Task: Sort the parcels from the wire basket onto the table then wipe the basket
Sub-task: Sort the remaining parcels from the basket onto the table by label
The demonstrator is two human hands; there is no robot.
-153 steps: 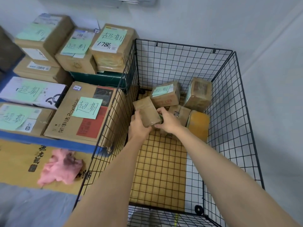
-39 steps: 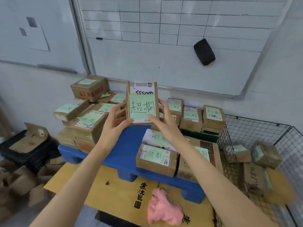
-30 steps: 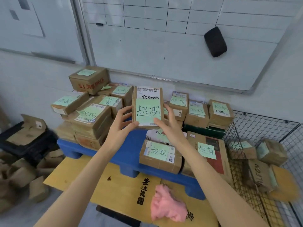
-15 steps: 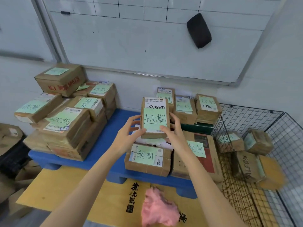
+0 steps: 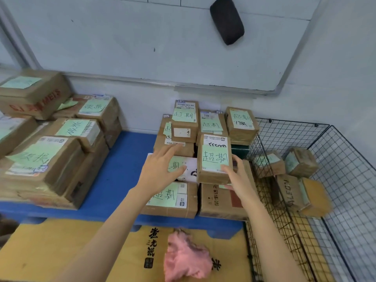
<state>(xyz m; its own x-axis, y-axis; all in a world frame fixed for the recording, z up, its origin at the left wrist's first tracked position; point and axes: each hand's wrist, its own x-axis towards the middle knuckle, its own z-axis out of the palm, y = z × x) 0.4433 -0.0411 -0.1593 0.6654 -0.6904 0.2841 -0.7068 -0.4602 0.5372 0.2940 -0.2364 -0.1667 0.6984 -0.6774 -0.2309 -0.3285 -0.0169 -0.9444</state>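
Note:
A brown parcel (image 5: 214,159) with a green handwritten note lies on top of the large flat box (image 5: 219,202) in the right-hand group on the blue table (image 5: 122,169). My right hand (image 5: 237,176) grips its lower right corner, thumb on the top face. My left hand (image 5: 160,166) is off the parcel, fingers spread above a white parcel (image 5: 191,169). The black wire basket (image 5: 293,122) stands to the right with several parcels (image 5: 293,192) inside. A pink cloth (image 5: 187,259) lies in front of the table.
A second stack of labelled parcels (image 5: 50,155) fills the table's left side, with a bare blue strip between the groups. Yellow cardboard (image 5: 61,251) covers the floor in front. A whiteboard with a black eraser (image 5: 226,20) hangs on the wall.
The parcel was carried from the basket, held up in both hands, then lowered onto the right-hand group. My left hand has let go and moved left.

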